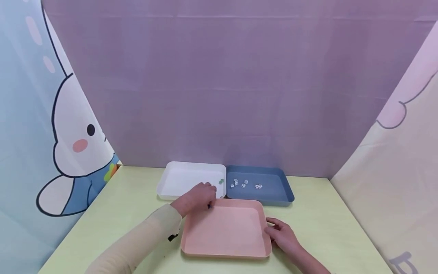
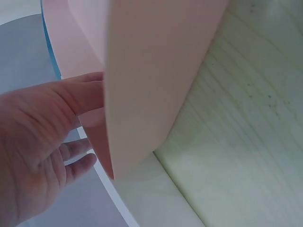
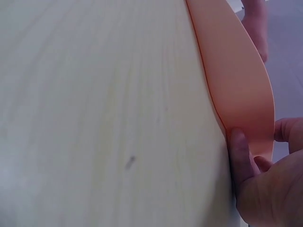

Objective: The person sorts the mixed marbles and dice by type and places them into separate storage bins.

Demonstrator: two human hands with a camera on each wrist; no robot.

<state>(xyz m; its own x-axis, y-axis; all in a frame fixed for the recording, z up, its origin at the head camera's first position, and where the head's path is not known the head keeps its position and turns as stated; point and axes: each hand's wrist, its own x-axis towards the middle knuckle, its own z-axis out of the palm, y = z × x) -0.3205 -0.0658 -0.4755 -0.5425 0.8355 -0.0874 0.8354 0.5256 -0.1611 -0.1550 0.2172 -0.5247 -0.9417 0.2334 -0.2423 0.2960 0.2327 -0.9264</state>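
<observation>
A pink tray (image 1: pixel 226 228) lies on the table in front of me. My left hand (image 1: pixel 200 198) reaches over its far left corner with bent fingers. A small dark blue piece (image 1: pixel 209 206) shows at those fingertips, pinched there. In the left wrist view the tray wall (image 2: pixel 142 90) hides the fingertips of the left hand (image 2: pixel 42 137). My right hand (image 1: pixel 282 234) holds the tray's right side. Seen from the right wrist, a digit (image 3: pixel 240 156) of that hand presses the outer wall and another finger (image 3: pixel 284 128) is at the rim.
Behind the pink tray, a white tray (image 1: pixel 191 180) with small green pieces (image 1: pixel 221 181) stands beside a blue tray (image 1: pixel 270 182) holding several white lettered cubes (image 1: pixel 243 185). A purple cloth (image 1: pixel 222 87) hangs behind the light table (image 1: pixel 325 228).
</observation>
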